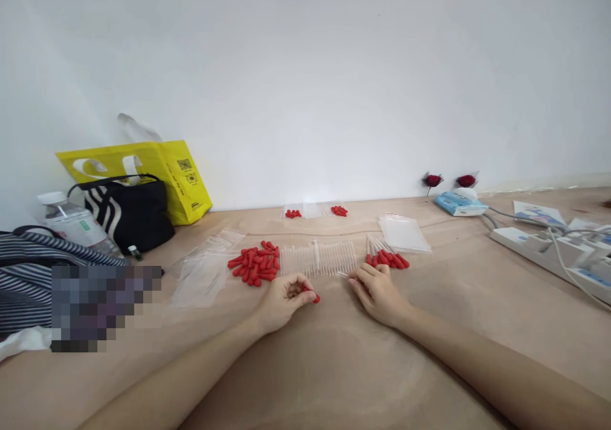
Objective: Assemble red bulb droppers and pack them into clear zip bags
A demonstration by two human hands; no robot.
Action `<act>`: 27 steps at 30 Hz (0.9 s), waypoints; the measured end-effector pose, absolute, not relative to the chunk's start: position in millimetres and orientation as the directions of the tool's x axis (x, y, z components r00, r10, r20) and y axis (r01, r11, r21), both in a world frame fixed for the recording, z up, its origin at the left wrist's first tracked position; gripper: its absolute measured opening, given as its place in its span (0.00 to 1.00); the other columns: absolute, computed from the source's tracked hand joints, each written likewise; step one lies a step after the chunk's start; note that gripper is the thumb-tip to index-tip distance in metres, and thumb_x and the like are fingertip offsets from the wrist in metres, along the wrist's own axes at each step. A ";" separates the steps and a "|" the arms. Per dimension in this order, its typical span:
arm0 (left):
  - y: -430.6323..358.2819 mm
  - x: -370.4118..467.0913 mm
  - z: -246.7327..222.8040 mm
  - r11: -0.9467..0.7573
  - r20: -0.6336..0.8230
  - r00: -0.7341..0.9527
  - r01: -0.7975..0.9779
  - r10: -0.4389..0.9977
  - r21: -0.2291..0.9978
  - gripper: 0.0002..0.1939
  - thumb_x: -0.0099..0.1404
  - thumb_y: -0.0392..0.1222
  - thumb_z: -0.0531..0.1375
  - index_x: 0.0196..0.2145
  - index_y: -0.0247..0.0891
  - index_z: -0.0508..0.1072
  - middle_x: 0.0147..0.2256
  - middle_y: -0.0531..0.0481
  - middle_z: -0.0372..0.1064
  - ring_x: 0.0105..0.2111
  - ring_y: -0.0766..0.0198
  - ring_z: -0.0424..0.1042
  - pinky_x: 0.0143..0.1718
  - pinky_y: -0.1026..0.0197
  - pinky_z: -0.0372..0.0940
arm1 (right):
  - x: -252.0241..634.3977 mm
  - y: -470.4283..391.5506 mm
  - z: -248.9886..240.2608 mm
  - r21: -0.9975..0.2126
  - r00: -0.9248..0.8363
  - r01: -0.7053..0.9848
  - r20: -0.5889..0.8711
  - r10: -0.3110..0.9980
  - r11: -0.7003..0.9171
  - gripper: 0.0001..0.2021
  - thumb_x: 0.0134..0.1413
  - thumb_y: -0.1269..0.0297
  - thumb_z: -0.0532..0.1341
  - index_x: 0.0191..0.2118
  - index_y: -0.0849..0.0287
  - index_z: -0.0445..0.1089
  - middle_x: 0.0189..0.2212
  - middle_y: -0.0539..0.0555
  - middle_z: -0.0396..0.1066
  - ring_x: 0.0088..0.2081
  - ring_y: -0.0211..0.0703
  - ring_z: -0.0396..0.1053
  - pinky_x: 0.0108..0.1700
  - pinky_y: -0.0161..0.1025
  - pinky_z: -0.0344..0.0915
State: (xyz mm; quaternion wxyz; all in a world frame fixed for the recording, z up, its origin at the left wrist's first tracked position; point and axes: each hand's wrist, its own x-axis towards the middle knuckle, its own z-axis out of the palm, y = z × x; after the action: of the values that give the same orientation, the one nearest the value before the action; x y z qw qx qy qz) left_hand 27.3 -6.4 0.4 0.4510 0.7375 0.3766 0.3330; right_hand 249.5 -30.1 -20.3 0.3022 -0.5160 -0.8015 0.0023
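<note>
My left hand (286, 298) is closed in a pinch on a red rubber bulb (317, 299), mostly hidden by the fingers. My right hand (379, 290) pinches a thin clear tube (342, 275) near the row's right end. Behind both hands lies a row of clear tubes (298, 259), side by side. A pile of red rubber bulbs (255, 266) sits left of that row, just beyond my left hand. To the right, beyond my right hand, lie several droppers (392, 258), clear tubes with red bulbs on their ends.
Clear plastic bags (205, 277) lie left of the pile, another bag (405, 233) at right. Bagged red bulbs (293, 214) rest by the wall. A yellow bag (186, 188), black pouch (143, 210) and bottle (76, 223) stand left. Tissues (461, 203) and a power strip (548, 258) are right.
</note>
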 end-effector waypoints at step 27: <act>-21.8 30.6 0.6 -0.685 0.324 0.624 0.510 0.711 0.519 0.13 0.56 0.33 0.56 0.40 0.38 0.70 0.36 0.48 0.65 0.37 0.61 0.65 0.39 0.59 0.61 | 249.8 -33.1 -16.8 -0.293 -0.421 0.739 0.503 0.755 0.607 0.07 0.54 0.69 0.52 0.35 0.58 0.66 0.29 0.52 0.67 0.32 0.38 0.61 0.41 0.42 0.47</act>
State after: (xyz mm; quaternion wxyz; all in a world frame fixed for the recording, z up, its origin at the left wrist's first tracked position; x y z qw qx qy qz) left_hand 30.6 -21.8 0.6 0.1926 0.8804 0.3467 0.2600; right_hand 249.8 -33.1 -16.8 0.3053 -0.4433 -0.8427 0.0134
